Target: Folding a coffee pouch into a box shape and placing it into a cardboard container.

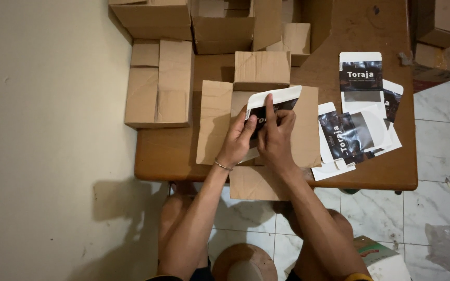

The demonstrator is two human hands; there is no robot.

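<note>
My two hands, left [238,140] and right [277,136], pinching one flat carton [282,98] at centre frame, several more cartons [358,122] right, open cardboard box [259,130], wooden desk [167,153], tiled floor [438,156]

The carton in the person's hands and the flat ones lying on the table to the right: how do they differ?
The held carton is lifted above the open cardboard box, gripped by the left hand and right hand; the loose cartons lie untouched on the table. The held carton is partly bent by the fingers; the loose cartons lie flat and overlap. Both are black and white printed card.
</note>
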